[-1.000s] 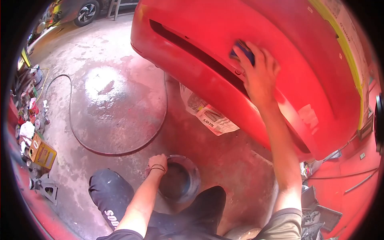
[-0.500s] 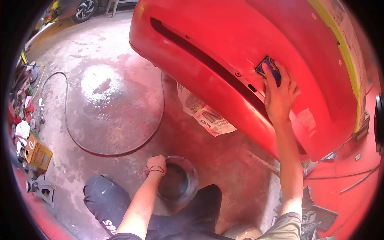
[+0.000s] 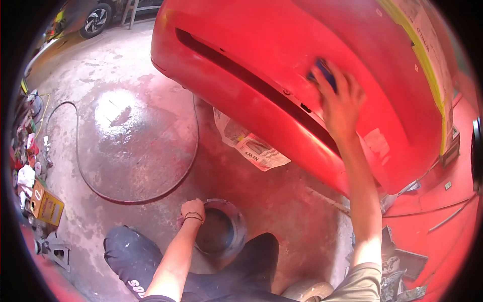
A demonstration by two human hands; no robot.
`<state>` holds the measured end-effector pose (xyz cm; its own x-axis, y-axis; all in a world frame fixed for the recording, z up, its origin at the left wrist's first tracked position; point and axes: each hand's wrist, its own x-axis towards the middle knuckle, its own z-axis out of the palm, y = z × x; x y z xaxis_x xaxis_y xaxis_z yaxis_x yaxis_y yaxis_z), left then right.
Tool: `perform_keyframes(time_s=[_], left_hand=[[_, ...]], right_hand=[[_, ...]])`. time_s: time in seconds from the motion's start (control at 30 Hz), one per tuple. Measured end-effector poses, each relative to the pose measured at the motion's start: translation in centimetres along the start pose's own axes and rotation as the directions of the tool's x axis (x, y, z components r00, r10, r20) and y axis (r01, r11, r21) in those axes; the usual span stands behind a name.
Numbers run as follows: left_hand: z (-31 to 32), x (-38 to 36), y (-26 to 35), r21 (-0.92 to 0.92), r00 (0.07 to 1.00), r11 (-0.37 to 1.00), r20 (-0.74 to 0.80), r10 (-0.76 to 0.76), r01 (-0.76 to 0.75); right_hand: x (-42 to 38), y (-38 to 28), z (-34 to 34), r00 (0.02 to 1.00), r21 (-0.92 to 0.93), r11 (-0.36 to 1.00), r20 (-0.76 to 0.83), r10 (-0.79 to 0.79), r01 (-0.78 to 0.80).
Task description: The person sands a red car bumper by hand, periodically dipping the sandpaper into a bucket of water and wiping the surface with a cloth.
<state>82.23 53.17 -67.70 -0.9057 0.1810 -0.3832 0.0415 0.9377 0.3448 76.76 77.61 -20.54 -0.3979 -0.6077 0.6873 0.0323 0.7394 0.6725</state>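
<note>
My right hand (image 3: 344, 100) is closed around a dark blue sanding pad (image 3: 324, 74), pressed against the red car body panel (image 3: 251, 45). The hand and pad are blurred by motion. They lie just above the panel's long dark slot (image 3: 241, 75) and a small round hole. My left hand (image 3: 192, 209) is a fist at the left rim of a round bucket (image 3: 239, 221) holding dark water. Whatever its fingers grip is hidden.
Newspaper (image 3: 259, 151) hangs below the panel. A hose (image 3: 136, 202) loops over the wet floor. Cans and clutter, including a yellow tin (image 3: 48, 204), line the left. Yellow tape (image 3: 420, 48) edges the panel. Grey scraps (image 3: 402, 267) lie at lower right.
My right hand has slid the sanding pad a little upward along the panel. The whole view has shifted slightly. My left hand stays at the bucket's rim.
</note>
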Motion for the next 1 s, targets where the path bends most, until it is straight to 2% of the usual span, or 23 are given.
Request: perform_keyframes(time_s=[0.07, 0.17, 0.27, 0.47, 0.57, 0.67, 0.77, 0.87, 0.93, 1.0], left_hand=[[0.3, -0.2, -0.3, 0.001, 1.0, 1.0, -0.017, 0.005, -0.005], [0.0, -0.2, -0.5, -0.002, 1.0, 1.0, -0.01, 0.014, -0.014], [-0.2, 0.1, 0.2, -0.013, 1.0, 1.0, 0.006, 0.003, -0.003], [0.0, -0.5, -0.5, 0.025, 1.0, 1.0, 0.0, 0.012, -0.012], [-0.4, 0.2, 0.0, 0.02, 1.0, 1.0, -0.006, -0.01, 0.01], [0.0, -0.3, 0.0, 0.033, 1.0, 0.999, -0.002, 0.001, -0.001], [0.1, -1.1, -0.7, 0.02, 1.0, 1.0, -0.006, 0.01, -0.01], [0.3, 0.5, 0.0, 0.003, 1.0, 1.0, -0.013, -0.01, 0.011], [-0.4, -0.4, 0.0, 0.034, 1.0, 0.999, 0.02, 0.013, -0.014], [0.1, -0.1, -0.2, 0.005, 1.0, 1.0, -0.017, 0.003, -0.003]], right_hand=[[3.7, -2.4, 1.2, 1.0, 0.002, 1.0, -0.006, -0.025, 0.025], [2.2, -0.7, 0.7, 0.998, 0.02, 0.999, -0.057, -0.042, 0.043], [-2.2, 1.3, -0.5, 1.0, -0.013, 1.0, -0.01, 0.012, -0.012], [1.6, -0.6, 0.3, 0.998, 0.053, 0.997, -0.034, -0.048, 0.05], [-1.0, -0.4, 0.5, 1.0, 0.056, 0.998, -0.013, -0.022, 0.023], [2.2, -1.7, -0.1, 1.0, 0.083, 0.996, 0.002, -0.011, 0.011], [2.3, -0.9, 0.0, 0.998, 0.051, 0.998, -0.045, -0.035, 0.037], [-0.6, 0.6, -0.5, 1.0, 0.046, 0.999, 0.003, -0.01, 0.01], [1.9, 1.5, -0.4, 1.0, -0.045, 0.999, -0.011, 0.006, -0.006], [4.3, 2.0, -0.1, 0.998, -0.091, 0.996, -0.06, 0.012, -0.017]])
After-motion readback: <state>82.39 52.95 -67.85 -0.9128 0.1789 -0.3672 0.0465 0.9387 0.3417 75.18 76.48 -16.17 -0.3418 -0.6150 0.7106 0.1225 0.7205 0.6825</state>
